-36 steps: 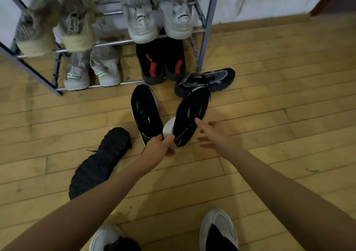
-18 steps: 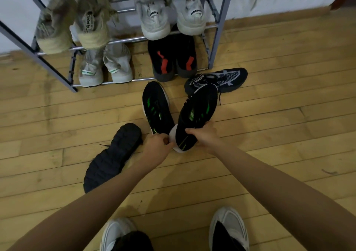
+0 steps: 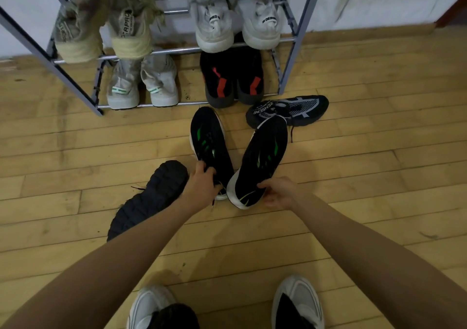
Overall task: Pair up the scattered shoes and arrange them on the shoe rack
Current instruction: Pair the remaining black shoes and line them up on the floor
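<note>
Two black sneakers with green marks and white soles lie on the wooden floor in front of the metal shoe rack [image 3: 290,58]. My left hand [image 3: 202,184] grips the heel of the left black-green sneaker [image 3: 209,142]. My right hand [image 3: 278,192] holds the heel of the right black-green sneaker [image 3: 265,157], whose toe is raised and tilted to the right. A black and grey mesh sneaker [image 3: 298,109] lies on its side beyond it. Its likely mate, a dark sneaker [image 3: 151,197], lies sole up under my left forearm.
The rack holds four pairs: beige sneakers [image 3: 101,25] and white sneakers [image 3: 237,23] on the upper bar, light grey ones [image 3: 144,83] and black-red ones [image 3: 232,78] below. My own feet in white shoes [image 3: 298,303] stand at the bottom edge.
My right hand reached the right black-green sneaker and closed on its heel. My left hand moved from that sneaker's heel to the left sneaker's heel and gripped it.
</note>
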Demonstrator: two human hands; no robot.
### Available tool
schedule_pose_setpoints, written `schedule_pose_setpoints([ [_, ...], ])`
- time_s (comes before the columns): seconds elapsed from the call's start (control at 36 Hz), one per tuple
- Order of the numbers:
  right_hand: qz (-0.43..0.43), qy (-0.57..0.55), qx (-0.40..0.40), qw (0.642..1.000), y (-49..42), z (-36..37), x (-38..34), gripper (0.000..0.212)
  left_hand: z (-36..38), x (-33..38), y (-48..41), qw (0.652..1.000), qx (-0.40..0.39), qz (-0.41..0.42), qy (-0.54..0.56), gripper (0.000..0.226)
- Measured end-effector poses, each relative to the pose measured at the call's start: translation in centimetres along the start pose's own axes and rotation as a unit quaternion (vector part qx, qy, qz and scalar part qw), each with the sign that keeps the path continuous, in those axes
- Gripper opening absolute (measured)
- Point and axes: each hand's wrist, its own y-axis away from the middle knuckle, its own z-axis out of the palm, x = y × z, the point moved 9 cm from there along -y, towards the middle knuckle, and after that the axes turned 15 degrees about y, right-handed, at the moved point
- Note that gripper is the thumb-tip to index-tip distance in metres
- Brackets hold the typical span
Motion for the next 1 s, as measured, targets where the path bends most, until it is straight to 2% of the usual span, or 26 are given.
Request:
schedule_pose_setpoints([
  [0.14, -0.009, -0.015, 0.002, 1.000, 0.4, -0.3, 0.0, 0.028, -1.2, -0.2, 0.3, 1.000, 0.013, 0.012, 0.005, 0.039],
  [0.22, -0.042, 0.017, 0.079, 0.996, 0.6, -2.2, 0.0, 0.021, -1.5, -0.1, 1.3, 0.999, 0.017, 0.026, 0.022, 0.030],
  [0.33, -0.070, 0.105, 0.173, 0.977, 0.9, -5.8, 0.7, 0.007, -1.8, -0.5, 2.5, 0.999, 0.010, 0.022, 0.026, 0.032],
  [0.44, -0.057, 0.141, 0.160, 0.975, 0.6, -6.2, 2.3, 0.033, -1.1, -0.8, 3.6, 0.999, -0.013, 0.011, 0.049, 0.032],
  [0.5, -0.067, 0.151, 0.169, 0.972, 0.9, -5.5, 2.5, 0.045, -0.7, -0.9, 4.1, 0.999, -0.001, 0.004, 0.037, 0.035],
  [0.58, -0.081, 0.203, 0.198, 0.955, 1.3, -4.2, 2.3, 0.107, -0.5, -1.1, 4.7, 0.998, 0.055, -0.011, 0.000, 0.039],
  [0.61, -0.087, 0.236, 0.201, 0.947, 1.4, -3.6, 2.2, 0.119, -0.3, -1.1, 4.8, 0.998, 0.064, -0.015, 0.017, 0.045],
  [0.67, -0.093, 0.293, 0.206, 0.929, 1.5, -2.2, 1.9, 0.123, 0.0, -1.1, 4.8, 0.993, 0.080, -0.029, 0.082, 0.062],
  [0.81, -0.078, 0.381, 0.224, 0.894, 0.9, -1.1, 2.3, 0.108, 0.2, -2.1, 4.1, 0.972, 0.115, -0.095, 0.183, 0.089],
  [0.86, -0.091, 0.386, 0.230, 0.889, 0.6, -1.3, 2.4, 0.106, 0.7, -3.2, 3.6, 0.964, 0.093, -0.137, 0.206, 0.092],
  [0.92, -0.096, 0.398, 0.237, 0.881, 0.7, -1.5, 2.4, 0.105, 0.9, -4.2, 3.4, 0.966, 0.065, -0.178, 0.174, 0.090],
  [1.0, -0.099, 0.415, 0.220, 0.877, 0.5, -1.4, 2.5, 0.101, 1.0, -4.6, 3.0, 0.966, 0.040, -0.198, 0.160, 0.088],
])
